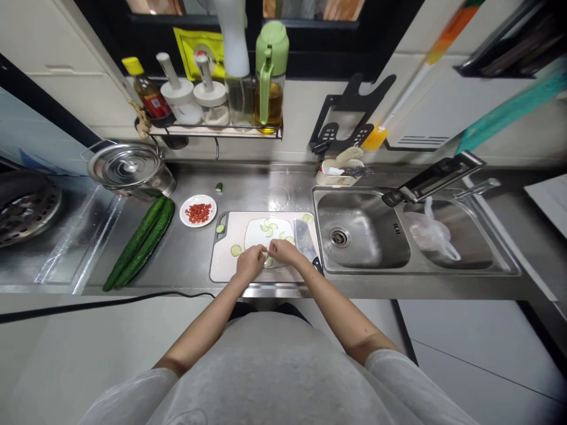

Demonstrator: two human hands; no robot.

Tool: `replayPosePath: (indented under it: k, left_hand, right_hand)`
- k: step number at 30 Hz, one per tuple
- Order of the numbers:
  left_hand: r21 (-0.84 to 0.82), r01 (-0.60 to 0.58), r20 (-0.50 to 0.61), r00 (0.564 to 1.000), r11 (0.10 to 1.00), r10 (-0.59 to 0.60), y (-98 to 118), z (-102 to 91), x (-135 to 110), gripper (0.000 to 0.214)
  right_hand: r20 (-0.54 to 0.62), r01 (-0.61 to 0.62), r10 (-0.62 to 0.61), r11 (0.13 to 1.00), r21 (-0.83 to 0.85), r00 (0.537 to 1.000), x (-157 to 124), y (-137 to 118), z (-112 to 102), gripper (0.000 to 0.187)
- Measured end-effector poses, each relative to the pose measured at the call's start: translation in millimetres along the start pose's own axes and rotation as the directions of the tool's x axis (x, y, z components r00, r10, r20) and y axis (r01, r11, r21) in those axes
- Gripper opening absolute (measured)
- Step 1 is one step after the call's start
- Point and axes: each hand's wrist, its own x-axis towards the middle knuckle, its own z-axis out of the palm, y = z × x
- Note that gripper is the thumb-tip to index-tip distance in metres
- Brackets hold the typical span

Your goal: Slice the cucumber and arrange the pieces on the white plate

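Observation:
A white cutting board [221, 265] lies on the steel counter before me. On it sits a white plate [252, 235] with several thin cucumber slices [268, 226] laid in a ring. My left hand [249, 262] and my right hand [283, 252] meet at the plate's near edge, fingers curled and pinched together over a cucumber slice [268, 261]. A loose slice [235, 250] rests on the board to the left. A cleaver [305, 239] lies flat on the board's right side, beside my right wrist.
Two whole cucumbers [142, 242] lie at the left, next to a small dish of red bits [198, 211] and a steel pot [128, 170]. A double sink [367, 236] with a plastic bag [432, 233] is at the right. A rack of bottles [212, 94] hangs behind.

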Motion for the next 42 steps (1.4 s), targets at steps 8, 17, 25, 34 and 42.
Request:
replayPosePath:
  k: [8, 17, 25, 34, 42]
  left_hand:
    - [0.038, -0.053, 0.002, 0.999, 0.998, 0.053, -3, 4.6, 2, 0.025]
    - [0.092, -0.050, 0.010, 0.999, 0.995, 0.049, -4, 5.1, 4, 0.025]
    - [0.124, -0.103, -0.041, 0.993, 0.987, 0.109, -7, 7.9, 2, 0.021]
    - [0.046, -0.153, -0.121, 0.980, 0.987, 0.158, -10, 5.7, -3, 0.015]
    - [0.104, -0.160, -0.056, 0.984, 0.982, 0.167, -6, 12.1, -2, 0.013]
  right_hand:
    - [0.008, -0.026, 0.027, 0.993, -0.111, 1.000, 1, -4, 1, 0.014]
    - [0.007, -0.027, 0.028, 0.984, -0.174, 1.000, -1, -5, 0, 0.019]
    - [-0.039, -0.026, 0.016, 0.963, -0.267, 0.999, -4, -8, 4, 0.019]
    - [-0.157, -0.129, 0.095, 0.967, -0.220, 0.983, -25, 0, -5, 0.020]
    - [-0.133, -0.116, 0.088, 0.969, -0.217, 0.987, -32, 3, 12, 0.018]
